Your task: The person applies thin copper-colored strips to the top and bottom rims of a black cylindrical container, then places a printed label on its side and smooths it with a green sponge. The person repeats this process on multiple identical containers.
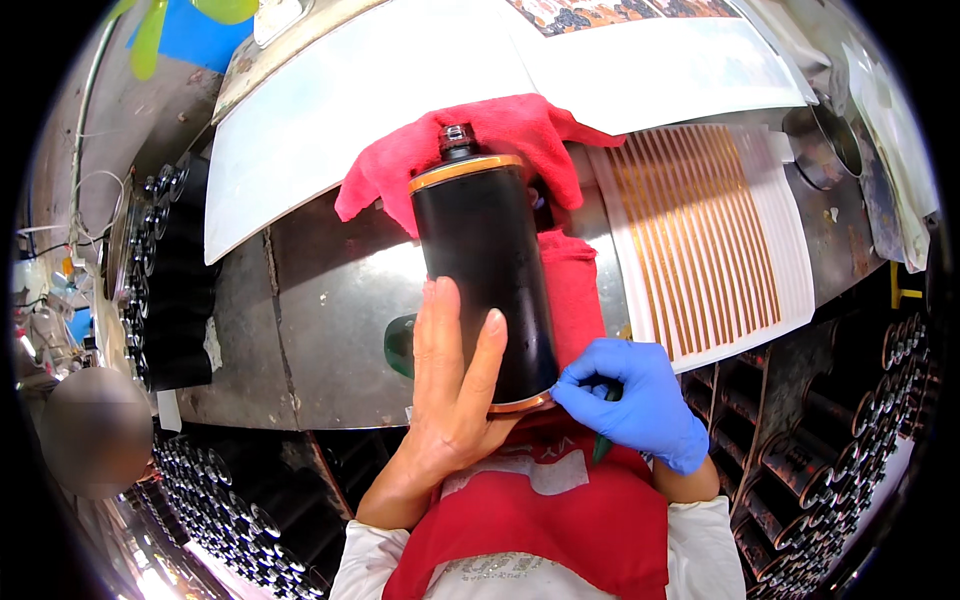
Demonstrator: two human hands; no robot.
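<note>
A metal desk [340, 290] spreads around a lone black bottle [485, 260], which lies on its side near the desk's front edge. Stacked dark cylinders, too many to count, fill the space to the bottle's left [175, 280] and its lower right [830, 430]. Two white panels [370, 110] stretch out beyond its neck, and one white sheet [792, 265] bearing more than a dozen copper strips [690, 230] lies to its right. One bunched red cloth [400, 165] shows past the bottle's neck end and along its right side. The bottle's long axis runs away from the worker, neck pointing to the far side and slightly left, base toward a red apron [530, 525]. Two hands work it: the bare left hand [445, 400] rests on the near half, fingers extended and thumb apart; the blue-gloved right hand [630, 395] pinches its fingertips together at the base, whether gripping the band there cannot be told, its other fingers curled around one green tool [602, 447]. One metal cup [818, 150] sits far to the bottle's right. Two copper bands ring the bottle, a shoulder band [465, 172] and a base band [520, 403].
</note>
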